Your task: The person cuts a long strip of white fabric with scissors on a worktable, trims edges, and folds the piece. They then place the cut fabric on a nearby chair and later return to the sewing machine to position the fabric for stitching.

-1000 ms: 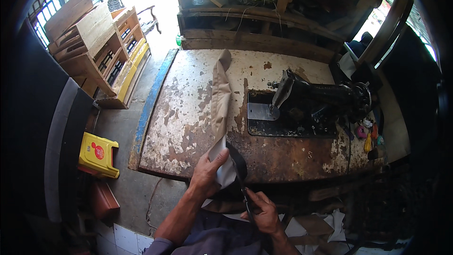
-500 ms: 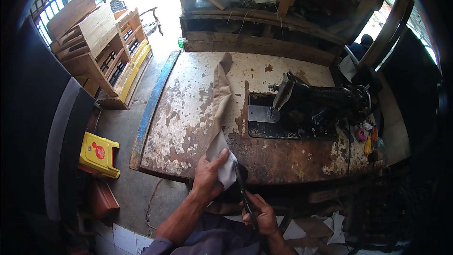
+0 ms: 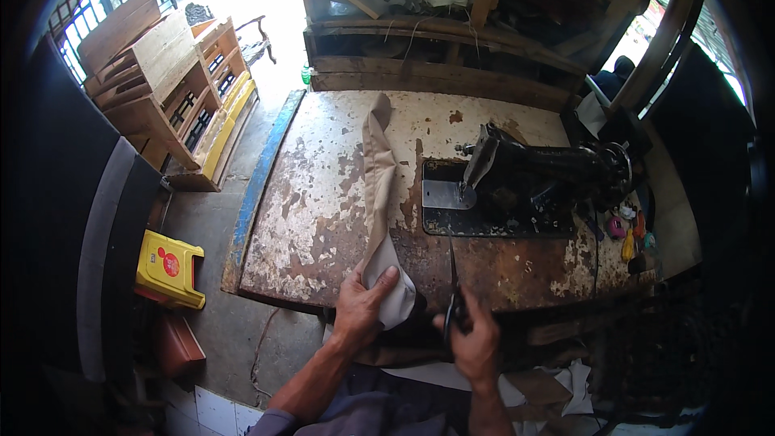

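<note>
- A long strip of beige cloth [image 3: 377, 169] lies lengthwise on the table, running from the far edge to the near edge; its near end hangs off the edge, which puts it within reach of both hands.
- The left hand [image 3: 361, 307] is closed on that near end, thumb on top and fingers below, apparently pinching it taut so the edge stays steady.
- The right hand [image 3: 475, 345] is curled through the handles of dark scissors [image 3: 454, 295], just right of the cloth. The blades point away toward the far side; I cannot tell how wide they are parted.
- The two hands sit close together at the near table edge, with the cloth end between them.
- The table [image 3: 323, 194] is worn, its pale paint flaked to show brown wood.
- A black sewing machine [image 3: 541, 173] stands on the right half, its metal plate just right of the cloth, so the strip lies alongside the needle area.
- Small coloured spools [image 3: 626, 234] sit at the far right edge.
- On the floor to the left are a yellow stool [image 3: 169, 266] and, farther off, wooden crates [image 3: 161, 81].
- Pale scraps [image 3: 565, 383] lie near the person's lap.
</note>
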Available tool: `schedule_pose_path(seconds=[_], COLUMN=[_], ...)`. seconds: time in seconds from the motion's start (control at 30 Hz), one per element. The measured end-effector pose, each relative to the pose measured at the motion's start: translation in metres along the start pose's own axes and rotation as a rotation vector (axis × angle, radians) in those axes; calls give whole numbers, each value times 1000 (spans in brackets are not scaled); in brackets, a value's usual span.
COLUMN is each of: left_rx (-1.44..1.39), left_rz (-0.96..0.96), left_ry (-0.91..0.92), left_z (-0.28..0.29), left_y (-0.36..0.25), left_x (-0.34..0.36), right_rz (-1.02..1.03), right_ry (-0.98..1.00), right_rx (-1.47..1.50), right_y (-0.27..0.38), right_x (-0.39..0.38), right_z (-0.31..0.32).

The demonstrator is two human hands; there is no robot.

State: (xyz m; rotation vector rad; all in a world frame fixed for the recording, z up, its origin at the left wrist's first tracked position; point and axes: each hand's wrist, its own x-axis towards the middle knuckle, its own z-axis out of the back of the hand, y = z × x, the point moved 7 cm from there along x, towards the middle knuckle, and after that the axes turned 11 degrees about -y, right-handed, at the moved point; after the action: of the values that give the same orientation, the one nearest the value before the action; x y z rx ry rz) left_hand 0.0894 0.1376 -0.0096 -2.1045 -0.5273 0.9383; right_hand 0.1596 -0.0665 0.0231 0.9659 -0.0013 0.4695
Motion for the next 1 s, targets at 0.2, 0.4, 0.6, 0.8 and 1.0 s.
schedule_pose_path(seconds=[0.2,0.4,0.6,0.8,1.0], left_rx=[136,137,199,115,48], left_rz=[-135,-157,-240,-62,-89], left_ry=[48,95,0,5,31], left_z=[-10,-10,6,4,-3], left_y=[-19,-18,-18,-4,-9], left_x=[-8,-8,-3,-5,-2], right_rz=[222,-39,-187,240,151], right_ry=[-246,99,-21,-273,-58], right_rx=[-494,200,376,-252,-618], right_y=[41,47,23,12,-36], right_x=[57,43,34,51,68], right_z=[30,-24,-43,4,28])
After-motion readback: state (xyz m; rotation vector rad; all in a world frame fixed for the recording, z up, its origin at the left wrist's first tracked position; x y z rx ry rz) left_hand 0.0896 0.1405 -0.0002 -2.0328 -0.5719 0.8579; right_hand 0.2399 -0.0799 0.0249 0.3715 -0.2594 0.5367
